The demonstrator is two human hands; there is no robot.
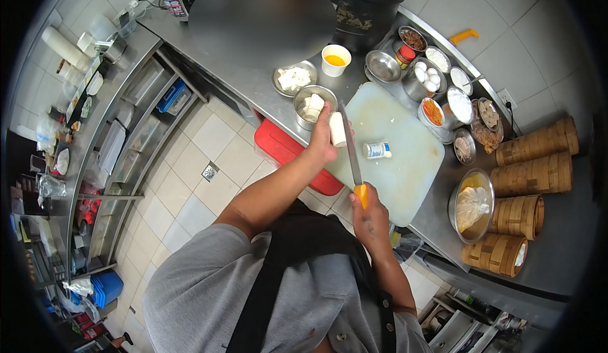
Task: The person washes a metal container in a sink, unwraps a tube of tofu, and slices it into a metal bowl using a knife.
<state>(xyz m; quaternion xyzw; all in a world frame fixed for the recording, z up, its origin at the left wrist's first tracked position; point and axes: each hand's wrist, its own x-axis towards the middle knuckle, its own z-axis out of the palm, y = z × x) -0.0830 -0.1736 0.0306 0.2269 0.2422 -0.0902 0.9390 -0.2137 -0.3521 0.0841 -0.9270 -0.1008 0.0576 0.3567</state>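
My left hand [324, 139] is closed around a smooth white cylinder that looks like tube tofu [338, 131], held above the near-left edge of the pale cutting board [399, 185]. My right hand [370, 217] grips a long knife [352, 147] by its yellow handle. The blade points away from me, right beside the tofu; I cannot tell whether it touches. Just beyond my left hand is a metal bowl [300, 113] with white pieces [311, 107] in it. A small white-and-blue printed tube package [377, 150] lies on the board.
Behind the metal bowl sit a dish of white cubes [294, 78] and a paper cup of yellow liquid [335, 60]. Ingredient bowls, including eggs [427, 76], line the board's far right. Bamboo steamers [532, 174] and a bowl with a bag [472, 206] stand right. A red container [288, 153] is below the counter edge.
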